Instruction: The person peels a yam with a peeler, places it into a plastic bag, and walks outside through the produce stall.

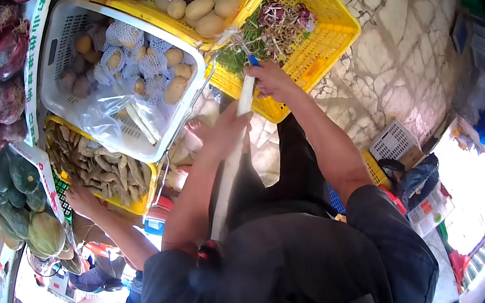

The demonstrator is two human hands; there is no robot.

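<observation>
My left hand [224, 134] is wrapped round a long, pale, peeled root [245, 96] that looks like a Chinese yam. The root slants from near my body up to the yellow crate [334, 31]. At its far end my right hand [273, 81] is closed on a small blue-handled tool [253, 61], seemingly a peeler; its blade is hidden. Under that end, the crate holds a heap of peelings [274, 27], with green scraps and purple skins. Left of my hands, a clear plastic bag [109, 122] with pale sticks lies over netted potatoes in a white crate [129, 148].
Potatoes [201, 1] fill another yellow crate ahead. Brown roots [104, 169] lie in a crate at the left, where another person's hand [82, 200] rests near its edge. Red onions [2, 55] and green squashes [9, 186] stand further left. Stone paving [400, 34] is at the right.
</observation>
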